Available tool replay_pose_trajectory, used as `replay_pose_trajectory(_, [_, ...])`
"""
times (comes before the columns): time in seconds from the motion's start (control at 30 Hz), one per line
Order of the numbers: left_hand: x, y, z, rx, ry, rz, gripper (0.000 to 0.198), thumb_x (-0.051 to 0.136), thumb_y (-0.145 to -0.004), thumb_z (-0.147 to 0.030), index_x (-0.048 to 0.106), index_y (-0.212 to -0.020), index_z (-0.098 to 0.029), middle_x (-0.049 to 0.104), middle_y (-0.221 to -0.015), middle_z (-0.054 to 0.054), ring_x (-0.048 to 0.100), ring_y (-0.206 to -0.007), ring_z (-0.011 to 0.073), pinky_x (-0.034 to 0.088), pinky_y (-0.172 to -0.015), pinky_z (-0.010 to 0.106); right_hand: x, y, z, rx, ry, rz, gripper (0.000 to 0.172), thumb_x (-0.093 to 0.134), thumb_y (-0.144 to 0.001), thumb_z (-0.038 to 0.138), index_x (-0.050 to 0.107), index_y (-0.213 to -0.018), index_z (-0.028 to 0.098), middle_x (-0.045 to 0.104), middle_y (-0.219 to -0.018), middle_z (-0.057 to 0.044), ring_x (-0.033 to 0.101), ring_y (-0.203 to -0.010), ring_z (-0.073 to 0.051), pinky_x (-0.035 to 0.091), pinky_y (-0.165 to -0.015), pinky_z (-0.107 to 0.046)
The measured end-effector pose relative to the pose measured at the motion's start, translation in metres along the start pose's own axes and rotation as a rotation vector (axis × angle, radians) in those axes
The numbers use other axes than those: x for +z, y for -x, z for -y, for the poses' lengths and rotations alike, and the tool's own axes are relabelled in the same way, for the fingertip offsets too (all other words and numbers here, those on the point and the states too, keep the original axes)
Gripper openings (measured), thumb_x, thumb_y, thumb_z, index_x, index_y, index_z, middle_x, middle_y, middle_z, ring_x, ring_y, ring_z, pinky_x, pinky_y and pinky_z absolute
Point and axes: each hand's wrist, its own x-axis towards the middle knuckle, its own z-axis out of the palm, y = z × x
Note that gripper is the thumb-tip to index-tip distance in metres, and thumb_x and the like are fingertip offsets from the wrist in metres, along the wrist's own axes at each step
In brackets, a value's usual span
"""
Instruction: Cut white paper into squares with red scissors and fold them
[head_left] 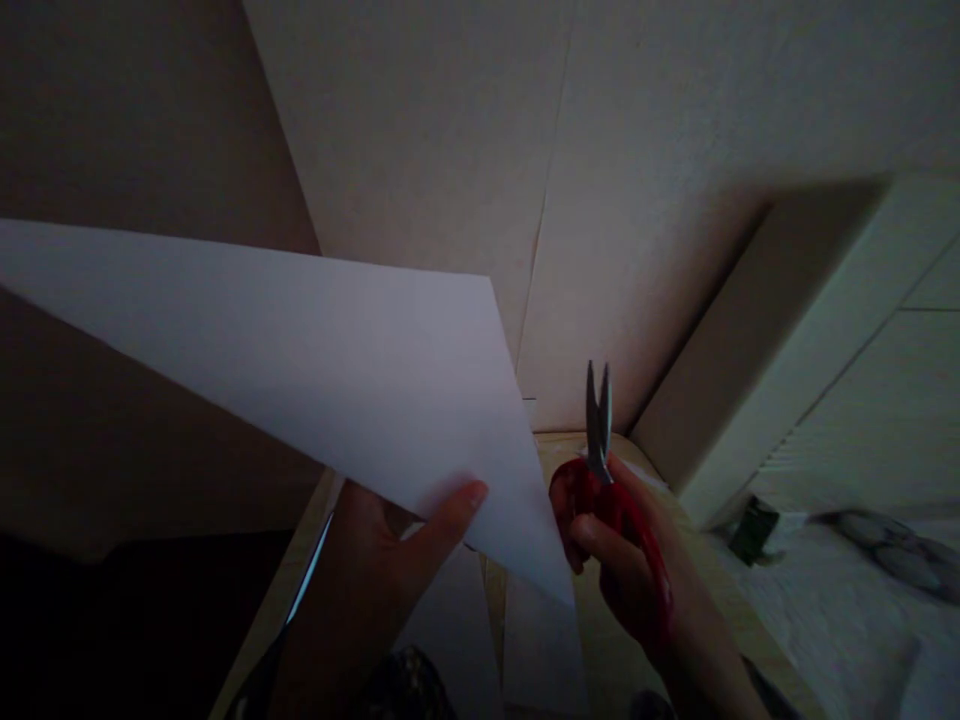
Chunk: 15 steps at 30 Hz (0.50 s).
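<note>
My left hand [409, 550] grips a large white sheet of paper [360, 370] near its lower edge, thumb on top and the other fingers hidden underneath. The sheet is raised over the table and reaches past the left of the view. To its right, my right hand [630, 560] holds red-handled scissors [600, 430], fingers through the loops. Their metal blades point up and stand slightly apart, with nothing between them. The blades and the sheet's right edge do not touch.
Below my hands is a light wooden table [720, 600] with more white paper [544, 640] lying on it. A pale wall [420, 130] rises behind. At right are a white panelled piece [810, 350], a small dark green object [752, 530] and a grey patterned item [900, 550].
</note>
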Motion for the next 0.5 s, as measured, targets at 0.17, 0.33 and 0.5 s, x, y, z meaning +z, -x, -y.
replay_pose_trajectory(0.17, [-0.002,-0.002,-0.002,-0.069,0.064,0.145,0.027,0.077,-0.065,-0.040,0.066,-0.085,-0.024,0.079,-0.081,0.001,0.075,-0.080,0.0264,0.060,-0.069,0.030,-0.007,0.005,-0.010,0.021,-0.087,-0.041,0.033,0.084,-0.072,0.044,0.066,-0.089,0.023,0.064,-0.075,0.002,0.054,-0.063,-0.011,0.040,-0.055,-0.021])
replay_pose_trajectory(0.33, [-0.004,0.001,-0.003,-0.113,0.064,0.196,0.028,0.074,-0.069,-0.042,0.069,-0.088,-0.023,0.080,-0.086,0.002,0.076,-0.081,0.0251,0.060,-0.068,0.027,-0.002,0.005,-0.005,0.037,-0.086,-0.081,0.025,0.083,-0.075,0.032,0.066,-0.090,0.023,0.066,-0.078,0.003,0.056,-0.065,-0.011,0.043,-0.057,-0.020])
replay_pose_trajectory(0.5, [-0.004,0.005,-0.002,-0.052,0.001,0.201,0.024,0.070,-0.071,-0.044,0.068,-0.084,-0.024,0.081,-0.088,0.003,0.077,-0.081,0.0251,0.061,-0.065,0.026,0.011,0.003,0.003,0.052,-0.178,-0.141,0.029,0.084,-0.067,0.019,0.060,-0.082,0.022,0.066,-0.070,0.006,0.057,-0.060,-0.009,0.044,-0.054,-0.017])
